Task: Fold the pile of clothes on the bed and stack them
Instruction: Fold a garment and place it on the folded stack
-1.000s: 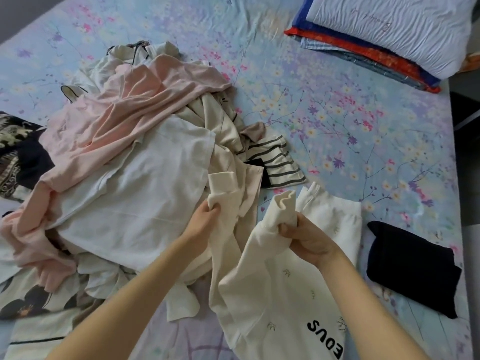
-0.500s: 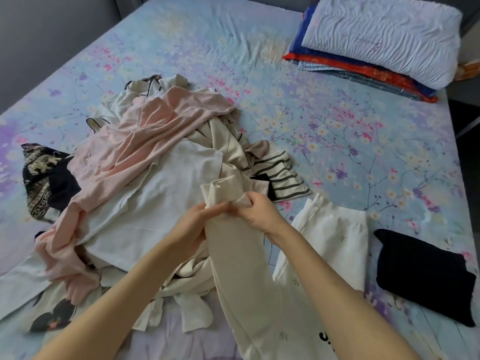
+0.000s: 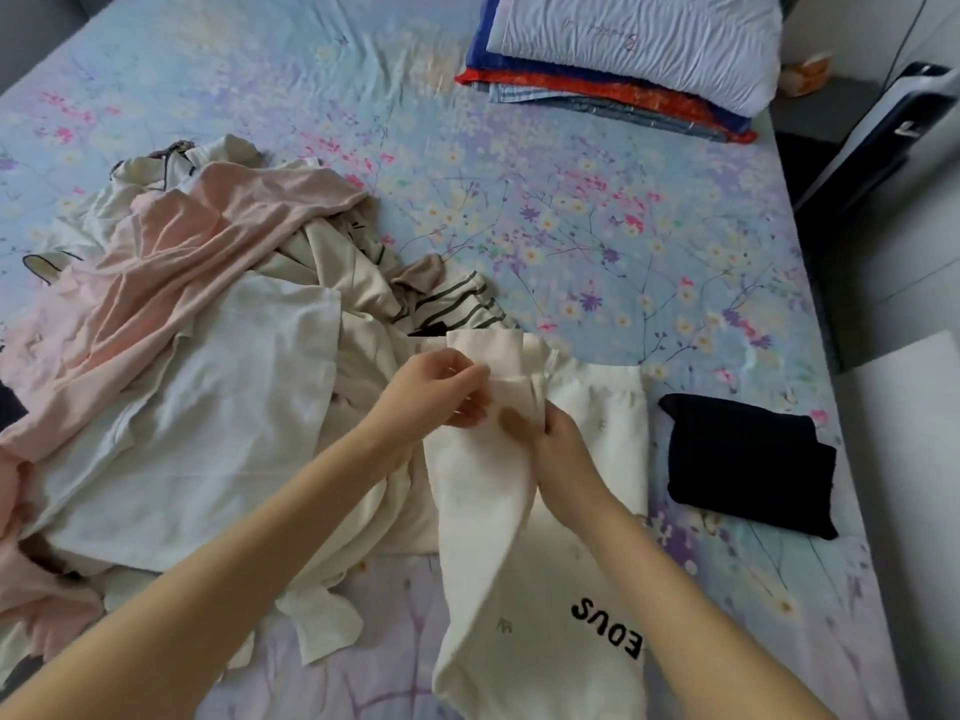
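A cream sweatshirt (image 3: 524, 605) with black letters lies in front of me on the flowered bed sheet (image 3: 597, 241). My left hand (image 3: 436, 394) pinches the cuff end of its raised sleeve (image 3: 498, 366). My right hand (image 3: 558, 454) grips the same sleeve just below, its fingers curled into the cloth. To the left spreads the loose pile of clothes (image 3: 197, 366): a pink garment, a white one, cream pieces and a striped top (image 3: 457, 309). A folded black garment (image 3: 753, 459) rests on the right.
A white pillow (image 3: 639, 39) sits on folded red and blue blankets (image 3: 613, 96) at the far right corner of the bed. Past the bed's right edge are a dark and white appliance (image 3: 893, 132) and the grey floor.
Both hands have carried the cream sleeve to the right, over the sweatshirt's body. The view has also swung right.
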The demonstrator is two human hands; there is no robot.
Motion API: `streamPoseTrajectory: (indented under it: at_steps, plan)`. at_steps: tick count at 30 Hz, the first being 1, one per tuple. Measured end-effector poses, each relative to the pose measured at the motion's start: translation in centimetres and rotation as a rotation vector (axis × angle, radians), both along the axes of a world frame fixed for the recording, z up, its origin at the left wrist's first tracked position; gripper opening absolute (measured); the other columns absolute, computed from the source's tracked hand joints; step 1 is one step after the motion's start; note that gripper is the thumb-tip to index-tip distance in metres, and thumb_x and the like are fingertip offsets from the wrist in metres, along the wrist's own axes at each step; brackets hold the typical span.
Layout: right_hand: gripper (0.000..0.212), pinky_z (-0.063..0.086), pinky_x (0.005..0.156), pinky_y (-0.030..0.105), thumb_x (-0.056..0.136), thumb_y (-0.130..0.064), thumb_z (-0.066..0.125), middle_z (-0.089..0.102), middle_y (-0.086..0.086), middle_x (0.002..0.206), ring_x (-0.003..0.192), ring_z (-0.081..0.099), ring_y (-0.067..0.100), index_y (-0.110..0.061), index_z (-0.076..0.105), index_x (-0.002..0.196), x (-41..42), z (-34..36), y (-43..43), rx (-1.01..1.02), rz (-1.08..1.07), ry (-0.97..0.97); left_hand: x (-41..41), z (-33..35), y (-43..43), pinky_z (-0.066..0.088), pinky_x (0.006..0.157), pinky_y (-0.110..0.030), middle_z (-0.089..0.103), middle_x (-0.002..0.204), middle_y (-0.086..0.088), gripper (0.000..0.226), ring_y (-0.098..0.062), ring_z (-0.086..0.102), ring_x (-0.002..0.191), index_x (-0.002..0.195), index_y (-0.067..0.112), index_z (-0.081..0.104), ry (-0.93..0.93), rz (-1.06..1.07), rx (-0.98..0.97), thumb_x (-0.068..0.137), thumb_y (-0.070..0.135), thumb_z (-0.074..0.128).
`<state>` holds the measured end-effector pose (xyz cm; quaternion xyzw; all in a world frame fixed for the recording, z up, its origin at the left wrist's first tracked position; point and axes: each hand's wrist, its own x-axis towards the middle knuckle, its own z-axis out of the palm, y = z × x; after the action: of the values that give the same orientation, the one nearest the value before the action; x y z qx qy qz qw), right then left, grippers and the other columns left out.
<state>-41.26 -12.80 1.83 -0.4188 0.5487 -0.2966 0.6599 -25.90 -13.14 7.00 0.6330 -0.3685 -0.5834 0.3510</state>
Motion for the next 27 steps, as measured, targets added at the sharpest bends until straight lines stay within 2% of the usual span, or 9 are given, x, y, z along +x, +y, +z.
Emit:
streamPoseTrajectory:
  at_steps: [5,9,11,15,18,20,23,25,27]
  plan:
    - [0.018,0.058,0.074,0.029,0.091,-0.004,0.052,0.074,0.007,0.092,0.086,0.071,0.021,-0.008,0.064,0.103,-8.9,-0.1,-5.1,0.157,-0.125,-0.211,-1.7,-4.0,-1.9,0.052,0.073,-0.03,0.065,0.075,-0.007,0.016,-0.019,0.061,0.072,0.079,0.007,0.06,-0.054,0.017,0.039,0.092,0.012,0.053]
    - [0.036,0.057,0.074,0.031,0.083,-0.018,0.059,0.071,0.01,0.104,0.096,0.068,0.024,-0.006,0.06,0.116,-13.3,-4.3,-10.8,0.199,-0.167,-0.209,-3.6,-10.4,-2.8,0.052,0.075,-0.031,0.064,0.08,-0.008,0.015,-0.02,0.059,0.075,0.083,0.007,0.058,-0.151,-0.043,0.156,0.094,0.008,0.049]
    - [0.037,0.054,0.082,0.035,0.091,-0.025,0.058,0.066,0.011,0.117,0.103,0.065,0.024,-0.009,0.055,0.125,-14.7,-7.7,-12.5,0.22,-0.135,-0.023,-4.3,-13.9,-2.6,0.052,0.077,-0.033,0.063,0.082,-0.009,0.014,-0.019,0.059,0.076,0.082,0.007,0.058,-0.222,-0.082,0.206,0.093,0.009,0.049]
    - [0.059,0.043,0.093,0.036,0.094,-0.029,0.056,0.048,0.012,0.136,0.116,0.052,0.027,-0.008,0.031,0.144,-17.2,-14.7,-11.3,0.213,0.047,0.692,-5.4,-19.8,-1.0,0.053,0.08,-0.037,0.065,0.086,-0.008,0.009,-0.021,0.061,0.078,0.087,0.01,0.059,-0.368,-0.188,0.334,0.09,0.018,0.055]
    - [0.05,0.046,0.085,0.035,0.095,-0.026,0.053,0.058,0.01,0.119,0.104,0.058,0.027,-0.01,0.038,0.139,-18.3,-16.6,-6.8,0.11,0.081,0.882,-6.2,-21.8,1.1,0.047,0.068,-0.026,0.065,0.085,0.001,0.015,-0.015,0.06,0.076,0.091,0.015,0.058,-0.478,-0.35,0.37,0.089,0.03,0.058]
    - [0.037,0.045,0.078,0.032,0.093,-0.019,0.056,0.062,0.006,0.112,0.099,0.06,0.025,-0.01,0.052,0.128,-18.8,-16.7,-2.7,-0.078,0.125,1.015,-6.4,-21.9,3.0,0.043,0.065,-0.025,0.061,0.085,0.004,0.017,-0.016,0.058,0.076,0.095,0.013,0.057,-0.669,-0.465,0.191,0.086,0.026,0.062]
    - [0.046,0.051,0.073,0.03,0.059,0.003,0.078,0.067,0.002,0.098,0.089,0.064,0.022,-0.012,0.068,0.101,-19.7,-17.2,3.4,-0.582,0.518,1.127,-5.9,-22.2,5.6,0.051,0.072,-0.032,0.063,0.094,-0.004,0.041,-0.028,0.063,0.086,0.097,0.012,0.059,-1.061,-0.779,-0.497,0.061,0.009,0.077]
    - [0.065,0.055,0.075,0.028,0.032,0.0,0.082,0.069,0.002,0.098,0.089,0.067,0.021,-0.016,0.073,0.094,-21.1,-18.1,7.2,-0.785,0.86,1.1,-6.1,-22.4,7.7,0.053,0.085,-0.038,0.065,0.107,-0.008,0.052,-0.029,0.062,0.101,0.102,0.015,0.064,-1.074,-1.081,-0.768,0.052,0.004,0.071]
    - [0.082,0.053,0.09,0.037,0.033,-0.014,0.084,0.066,0.007,0.118,0.108,0.064,0.025,-0.018,0.07,0.113,-22.1,-18.7,10.1,-0.768,1.216,1.09,-6.6,-23.3,9.8,0.046,0.1,-0.044,0.062,0.122,-0.01,0.063,-0.03,0.056,0.117,0.116,0.018,0.062,-1.027,-1.415,-0.832,0.054,0.01,0.072]
